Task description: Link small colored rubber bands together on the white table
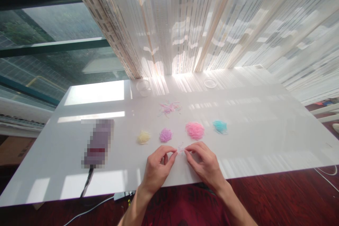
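My left hand and my right hand face each other near the table's front edge, thumb and forefinger of each pinched together. Between the fingertips shows a small tangle of thin pale pink and violet strands, with both pinches at its edges. The exact kind of strand is too small to make out. Just beyond my hands are four sorted piles: a yellow pile, a purple pile, a large pink pile and a turquoise pile. Farther back, a mixed-colour pile lies loosely spread.
Two clear round containers or lids, a left one and a right one, sit by the curtain. A blurred-out purple object with a dark strap lies left on the white table. A cable runs below the front edge.
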### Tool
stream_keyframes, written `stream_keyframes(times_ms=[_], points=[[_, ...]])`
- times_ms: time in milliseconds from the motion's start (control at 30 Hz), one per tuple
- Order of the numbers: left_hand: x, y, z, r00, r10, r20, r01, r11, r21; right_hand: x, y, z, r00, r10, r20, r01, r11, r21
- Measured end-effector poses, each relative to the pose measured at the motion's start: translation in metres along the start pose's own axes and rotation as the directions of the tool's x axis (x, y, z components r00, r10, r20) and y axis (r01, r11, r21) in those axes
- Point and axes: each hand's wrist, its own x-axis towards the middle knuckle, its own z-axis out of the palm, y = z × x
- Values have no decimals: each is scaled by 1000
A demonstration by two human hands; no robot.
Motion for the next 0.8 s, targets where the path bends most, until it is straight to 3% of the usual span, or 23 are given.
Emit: stream_keyframes(times_ms=[233, 400, 700, 800], points=[[3, 7, -5, 994, -84, -67, 80, 995, -66, 1, 0, 0, 1000, 5, 18, -5, 1000, -2], [4, 10, -5, 995, -80, -63, 74, 994, -83, -1, 2, 2, 1000, -10, 17, 11, 1000, -21], [-2, 7, -4, 988, 60, 144, -51, 996, -68, -3, -4, 0, 997, -48, 63, 43, 995, 90], [-3, 7, -3, 983, 93, 159, -80, 993, -86, -3, -5, 1, 995, -55, 88, 45, 992, 117]])
